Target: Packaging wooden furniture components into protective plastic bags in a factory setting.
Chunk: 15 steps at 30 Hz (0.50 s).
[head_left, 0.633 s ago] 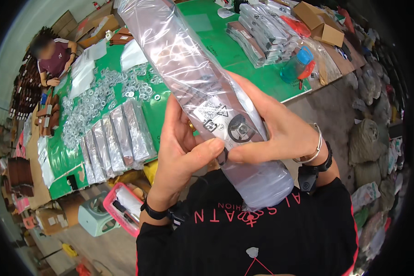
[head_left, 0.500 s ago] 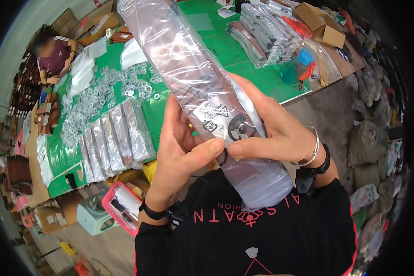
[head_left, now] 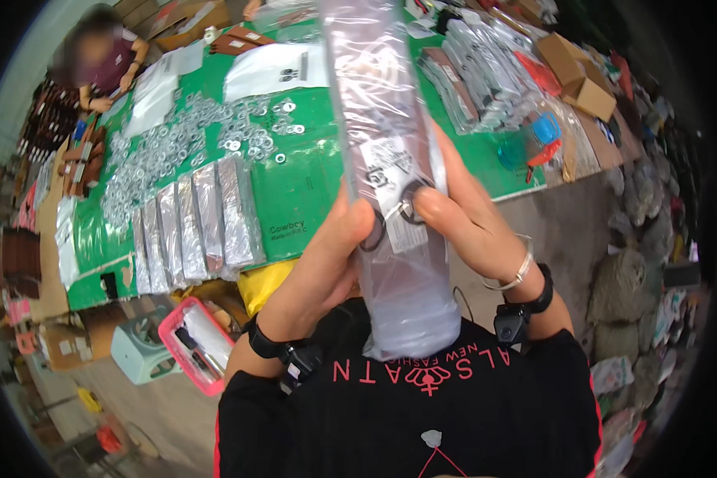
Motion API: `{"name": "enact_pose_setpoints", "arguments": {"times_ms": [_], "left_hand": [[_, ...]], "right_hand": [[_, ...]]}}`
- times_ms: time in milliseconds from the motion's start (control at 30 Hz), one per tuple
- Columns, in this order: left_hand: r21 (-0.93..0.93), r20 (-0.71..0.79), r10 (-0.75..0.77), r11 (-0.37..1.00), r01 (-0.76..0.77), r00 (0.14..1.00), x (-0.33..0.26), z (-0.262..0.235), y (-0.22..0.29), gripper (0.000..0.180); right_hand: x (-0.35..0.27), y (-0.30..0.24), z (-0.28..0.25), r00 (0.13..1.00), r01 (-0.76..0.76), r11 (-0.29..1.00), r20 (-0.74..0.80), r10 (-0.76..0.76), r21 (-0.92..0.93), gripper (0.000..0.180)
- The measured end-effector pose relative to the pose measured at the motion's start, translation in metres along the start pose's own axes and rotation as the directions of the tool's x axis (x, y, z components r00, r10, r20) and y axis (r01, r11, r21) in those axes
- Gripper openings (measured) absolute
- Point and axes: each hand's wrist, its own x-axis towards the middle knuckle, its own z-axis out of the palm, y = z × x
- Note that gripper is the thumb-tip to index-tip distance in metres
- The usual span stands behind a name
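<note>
Between my two hands is a long, flat brown item in a clear plastic bag (head_left: 402, 279), held lengthwise away from my chest. My left hand (head_left: 338, 239) grips its left edge, with the thumb on top. On the right edge my right hand (head_left: 462, 199) closes the same way, its thumb pressing beside a dark ring shape under the plastic. A white printed label (head_left: 386, 171) shows through the bag. The fingers underneath are mostly hidden by the package.
On the green table (head_left: 303, 175) lie a row of bagged brown items (head_left: 207, 215), many metal rings (head_left: 163, 155) and white sheets (head_left: 275, 70). Stacked packages (head_left: 486, 72), a blue bottle (head_left: 526, 142) and a cardboard box (head_left: 577, 76) are at right. A co-worker (head_left: 107, 60) sits far left.
The package has swung from leaning left to nearly straight ahead, and its near end has shifted left. Both hands have moved with it, keeping their grip.
</note>
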Motion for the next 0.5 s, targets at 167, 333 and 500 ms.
{"name": "enact_pose_setpoints", "arguments": {"times_ms": [167,333,500], "left_hand": [[-0.366,0.267,-0.166,0.894,0.259,0.949,-0.012,-0.006,0.027,0.081],[-0.247,0.108,-0.151,0.953,0.174,0.983,-0.018,-0.004,0.024,0.072],[-0.100,0.099,-0.199,0.973,0.209,0.975,-0.012,-0.006,0.011,0.076]], "right_hand": [[-0.002,-0.029,-0.043,0.716,0.517,0.265,0.242,-0.655,-0.814,0.063],[-0.015,-0.030,-0.023,0.534,0.750,-0.002,0.607,-0.588,-0.661,0.042],[-0.029,-0.023,-0.020,0.513,0.714,-0.053,0.574,-0.639,-0.698,0.031]]}}
